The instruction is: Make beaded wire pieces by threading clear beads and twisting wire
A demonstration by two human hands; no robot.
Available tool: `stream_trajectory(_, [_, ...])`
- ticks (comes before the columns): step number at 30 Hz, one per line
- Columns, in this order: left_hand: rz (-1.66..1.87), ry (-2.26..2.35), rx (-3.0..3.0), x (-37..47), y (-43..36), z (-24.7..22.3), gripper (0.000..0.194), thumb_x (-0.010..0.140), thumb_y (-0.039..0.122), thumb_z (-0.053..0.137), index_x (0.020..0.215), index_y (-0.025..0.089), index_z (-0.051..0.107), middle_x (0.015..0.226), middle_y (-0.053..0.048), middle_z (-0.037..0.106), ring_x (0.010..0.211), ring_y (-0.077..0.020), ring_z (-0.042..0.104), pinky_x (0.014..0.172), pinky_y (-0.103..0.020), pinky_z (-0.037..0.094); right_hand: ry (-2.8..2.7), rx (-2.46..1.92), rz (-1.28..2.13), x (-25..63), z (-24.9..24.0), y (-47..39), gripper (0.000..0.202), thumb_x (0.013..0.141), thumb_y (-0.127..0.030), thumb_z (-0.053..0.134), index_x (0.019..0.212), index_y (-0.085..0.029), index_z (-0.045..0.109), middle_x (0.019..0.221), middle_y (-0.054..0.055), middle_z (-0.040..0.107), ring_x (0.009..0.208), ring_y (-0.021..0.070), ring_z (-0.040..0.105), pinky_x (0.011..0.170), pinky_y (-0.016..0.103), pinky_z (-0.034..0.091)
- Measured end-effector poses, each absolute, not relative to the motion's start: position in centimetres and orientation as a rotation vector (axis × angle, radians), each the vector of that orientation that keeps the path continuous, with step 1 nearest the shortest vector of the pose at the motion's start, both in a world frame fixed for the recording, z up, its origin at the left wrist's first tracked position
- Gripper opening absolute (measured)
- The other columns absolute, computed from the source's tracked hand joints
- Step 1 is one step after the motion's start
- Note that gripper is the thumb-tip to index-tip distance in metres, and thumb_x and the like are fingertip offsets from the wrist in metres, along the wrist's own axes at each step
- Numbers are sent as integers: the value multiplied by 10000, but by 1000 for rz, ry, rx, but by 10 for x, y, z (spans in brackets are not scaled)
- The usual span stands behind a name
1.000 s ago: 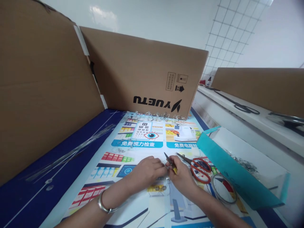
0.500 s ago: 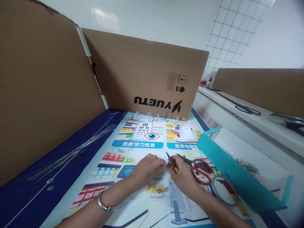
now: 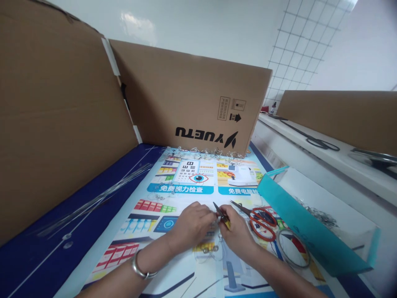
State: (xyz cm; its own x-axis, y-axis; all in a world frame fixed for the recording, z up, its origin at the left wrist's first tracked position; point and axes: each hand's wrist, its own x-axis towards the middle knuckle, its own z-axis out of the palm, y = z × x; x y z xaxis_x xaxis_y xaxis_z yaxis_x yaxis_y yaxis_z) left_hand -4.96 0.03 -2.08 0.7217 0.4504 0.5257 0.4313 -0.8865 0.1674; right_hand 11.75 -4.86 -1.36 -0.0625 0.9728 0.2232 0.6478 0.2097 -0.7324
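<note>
My right hand [image 3: 235, 231] is closed round small pliers [image 3: 222, 216] with yellow on the handle, their dark tip pointing up and left. Close beside it, my left hand [image 3: 194, 225] has its fingers pressed together near the pliers; what they pinch is too small to make out. Thin wire with small round pieces [image 3: 211, 249] lies below the hands on the printed sheet [image 3: 182, 207]. Red-handled scissors [image 3: 263, 223] rest just right of my right hand, and a coil of wire [image 3: 293, 248] sits beyond them.
A teal box [image 3: 313, 231] holding wire pieces stands at the right. Small wire pieces [image 3: 211, 154] line the base of the back cardboard panel [image 3: 192, 91]. Long wires [image 3: 102, 196] lie at the left. Black scissors [image 3: 322, 143] rest on a white ledge [image 3: 297, 138].
My left hand has moved slightly right, nearer the pliers. My right hand and the pliers have shifted a little left, so the two hands are closer together.
</note>
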Motion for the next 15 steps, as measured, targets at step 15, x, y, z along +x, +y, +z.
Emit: stream_trajectory(15, [890,766,2779,-48,-2,-20,170,828,122,411,829,183,570,752,-36,608,761,-162,536,682,-295,354,-1750,-1471,601,114,-14,-48,312,681,-70,437,959,-209,466,894,12,549,814,155,517,715,267,412])
